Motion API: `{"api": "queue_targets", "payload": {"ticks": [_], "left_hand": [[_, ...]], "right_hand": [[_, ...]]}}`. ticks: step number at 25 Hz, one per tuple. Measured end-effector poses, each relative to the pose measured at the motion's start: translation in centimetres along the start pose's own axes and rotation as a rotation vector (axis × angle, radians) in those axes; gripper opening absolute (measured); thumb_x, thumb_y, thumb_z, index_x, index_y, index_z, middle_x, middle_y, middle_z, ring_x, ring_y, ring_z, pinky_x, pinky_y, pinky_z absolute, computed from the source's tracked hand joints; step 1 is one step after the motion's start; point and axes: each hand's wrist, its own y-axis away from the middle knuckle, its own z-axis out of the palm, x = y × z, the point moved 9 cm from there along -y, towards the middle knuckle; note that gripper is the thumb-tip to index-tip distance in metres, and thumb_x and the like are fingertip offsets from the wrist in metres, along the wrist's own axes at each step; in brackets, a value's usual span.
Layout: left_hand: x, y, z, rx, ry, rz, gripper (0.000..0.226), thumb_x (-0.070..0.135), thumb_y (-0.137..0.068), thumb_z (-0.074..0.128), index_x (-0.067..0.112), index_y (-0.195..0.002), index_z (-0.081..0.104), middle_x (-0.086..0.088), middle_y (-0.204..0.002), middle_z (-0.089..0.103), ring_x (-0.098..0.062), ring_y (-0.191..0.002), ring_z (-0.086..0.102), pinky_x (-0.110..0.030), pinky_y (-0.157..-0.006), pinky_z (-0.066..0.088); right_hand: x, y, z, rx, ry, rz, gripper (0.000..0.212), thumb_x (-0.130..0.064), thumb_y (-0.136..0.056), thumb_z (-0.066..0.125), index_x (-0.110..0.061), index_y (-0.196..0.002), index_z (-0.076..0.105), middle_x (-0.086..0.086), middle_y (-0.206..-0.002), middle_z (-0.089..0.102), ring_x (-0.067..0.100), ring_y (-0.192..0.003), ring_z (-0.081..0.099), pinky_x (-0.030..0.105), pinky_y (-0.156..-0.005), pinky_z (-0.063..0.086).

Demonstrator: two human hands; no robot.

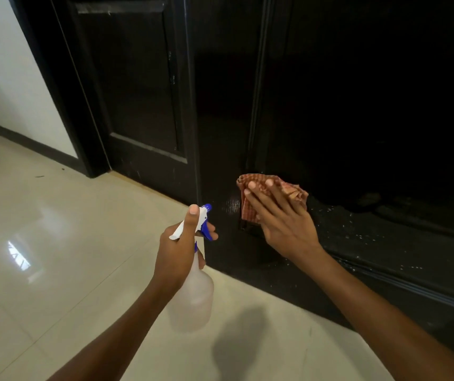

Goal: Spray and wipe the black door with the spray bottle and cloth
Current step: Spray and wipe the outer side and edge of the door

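The black door [357, 105] fills the right and centre of the view, its lower part wet and speckled with spray drops. My right hand [283, 221] presses a red checked cloth [250, 207] flat against the door's lower panel with straight fingers. My left hand [179, 248] grips the neck of a translucent spray bottle [192, 298] with a white and blue trigger head, thumb on top, nozzle pointing toward the door just left of the cloth.
A second black panelled door leaf [137, 92] and its frame stand to the left. A white wall [3, 64] with a dark skirting runs off at far left. Glossy cream floor tiles [55, 243] lie below.
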Motion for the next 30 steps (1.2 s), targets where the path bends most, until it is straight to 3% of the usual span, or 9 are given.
{"api": "queue_targets", "payload": {"ticks": [5,9,11,13,16,18,20,27,30], "left_hand": [[2.2,0.4,0.6,-0.039,0.022,0.052,0.071,0.07,-0.077,0.029,0.014,-0.084,0.071,-0.005,-0.091,0.073,-0.025,-0.065,0.063,-0.026,-0.055,0.053],[5.7,1.0,0.1,-0.037,-0.002,0.122,0.073,0.076,-0.074,0.031,0.016,-0.083,0.071,-0.009,-0.087,0.073,-0.026,-0.065,0.064,-0.033,-0.065,0.057],[6.8,1.3,-0.2,-0.045,-0.03,0.132,0.075,0.078,-0.073,0.032,0.016,-0.087,0.071,-0.01,-0.088,0.072,-0.029,-0.074,0.067,-0.04,-0.074,0.058],[8.0,1.7,-0.4,-0.054,-0.027,0.151,0.076,0.079,-0.073,0.034,0.014,-0.088,0.071,-0.01,-0.088,0.072,-0.032,-0.079,0.068,-0.044,-0.075,0.058],[9.8,2.6,-0.4,-0.069,-0.013,0.203,0.076,0.077,-0.074,0.034,0.012,-0.087,0.072,-0.008,-0.084,0.073,-0.033,-0.078,0.069,-0.035,-0.066,0.057],[10.3,3.0,0.2,-0.084,-0.009,0.211,0.075,0.073,-0.076,0.034,0.009,-0.089,0.071,-0.005,-0.084,0.074,-0.028,-0.078,0.069,-0.02,-0.06,0.054],[10.3,3.4,1.1,-0.105,-0.014,0.22,0.074,0.071,-0.078,0.034,0.007,-0.09,0.07,-0.004,-0.084,0.074,-0.025,-0.074,0.068,-0.016,-0.054,0.05],[8.1,4.6,5.4,-0.189,0.011,0.158,0.073,0.072,-0.077,0.033,0.012,-0.085,0.072,-0.008,-0.09,0.074,-0.033,-0.076,0.066,-0.041,-0.072,0.055],[8.6,5.3,6.5,-0.209,0.027,0.172,0.074,0.07,-0.079,0.029,0.01,-0.085,0.072,-0.008,-0.092,0.074,-0.027,-0.07,0.064,-0.038,-0.067,0.053]], "right_hand": [[4.0,-4.0,-5.8,0.175,0.03,0.153,0.074,-0.028,-0.104,0.045,-0.021,-0.165,0.004,0.005,-0.172,-0.001,0.035,-0.157,-0.005,0.054,-0.126,0.001],[-0.8,0.6,0.7,-0.19,0.038,-0.107,0.084,-0.024,-0.093,0.061,-0.02,-0.163,0.015,0.009,-0.171,0.006,0.031,-0.156,-0.009,0.051,-0.12,-0.025],[-2.6,5.6,4.1,-0.406,0.105,-0.37,0.08,-0.025,-0.1,0.052,-0.023,-0.161,0.0,0.004,-0.171,0.0,0.024,-0.15,-0.024,0.044,-0.106,-0.043],[-1.4,7.9,4.7,-0.48,0.083,-0.38,0.079,-0.025,-0.103,0.044,-0.026,-0.158,-0.014,-0.002,-0.171,-0.009,0.02,-0.147,-0.035,0.039,-0.1,-0.047],[2.0,5.3,0.4,-0.207,0.102,-0.202,0.085,-0.028,-0.094,0.058,-0.026,-0.164,0.01,-0.003,-0.171,0.004,0.023,-0.156,-0.018,0.048,-0.122,-0.018],[6.4,3.5,-4.7,-0.031,0.099,-0.025,0.077,-0.033,-0.097,0.051,-0.025,-0.164,0.015,-0.001,-0.172,0.004,0.027,-0.158,-0.006,0.049,-0.124,-0.005],[11.8,3.5,-9.1,0.096,0.123,0.108,0.07,-0.038,-0.103,0.043,-0.025,-0.165,0.012,0.0,-0.173,0.003,0.029,-0.158,-0.003,0.048,-0.126,-0.006],[21.9,7.2,-15.4,0.353,0.076,0.625,0.065,-0.041,-0.11,0.036,-0.019,-0.165,0.009,0.007,-0.17,0.004,0.037,-0.156,0.0,0.056,-0.125,-0.001],[16.7,5.6,-11.3,0.216,0.054,0.429,0.07,-0.035,-0.107,0.046,-0.02,-0.165,0.009,0.007,-0.171,-0.005,0.038,-0.156,-0.009,0.057,-0.124,-0.008]]}}
